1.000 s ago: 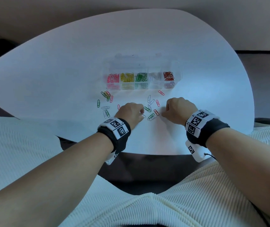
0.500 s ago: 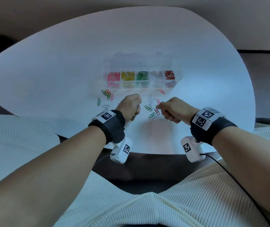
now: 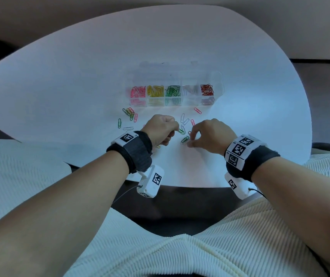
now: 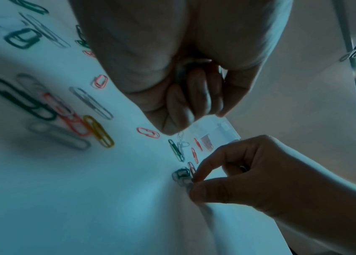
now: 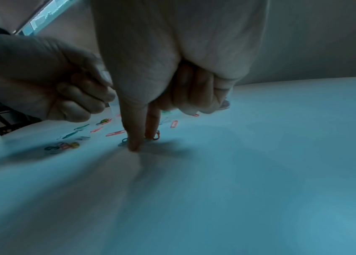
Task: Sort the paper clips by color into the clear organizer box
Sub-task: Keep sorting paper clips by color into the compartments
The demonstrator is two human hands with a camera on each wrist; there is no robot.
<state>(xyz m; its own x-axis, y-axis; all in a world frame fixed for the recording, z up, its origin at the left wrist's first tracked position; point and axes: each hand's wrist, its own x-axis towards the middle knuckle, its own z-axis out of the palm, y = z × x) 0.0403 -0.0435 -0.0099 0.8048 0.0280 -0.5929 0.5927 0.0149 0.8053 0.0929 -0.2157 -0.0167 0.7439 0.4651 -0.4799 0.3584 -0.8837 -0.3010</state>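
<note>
The clear organizer box (image 3: 217,83) lies at mid-table, its compartments holding pink (image 3: 138,91), yellow (image 3: 155,90), green (image 3: 172,90), white (image 3: 190,89) and red clips (image 3: 207,89). Loose clips lie in front of it. My left hand (image 3: 172,130) hovers just above the table as a fist. In the left wrist view a greyish clip (image 4: 194,63) shows inside its curled fingers. My right hand (image 3: 189,141) reaches down with thumb and index finger and pinches a pale grey clip (image 4: 187,184) that lies against a green clip (image 3: 184,139) on the table. Its other fingers are curled in.
The white table (image 3: 80,76) ends close to my lap at its front edge (image 3: 180,185). A mixed heap of clips (image 3: 129,113) lies left of my left hand, and a pink clip (image 3: 197,110) right of centre near the box. Wrist cameras hang under both wrists.
My left hand has lifted off the table and curled into a fist. My right hand rose, then came down with thumb and index finger on the green and grey clips.
</note>
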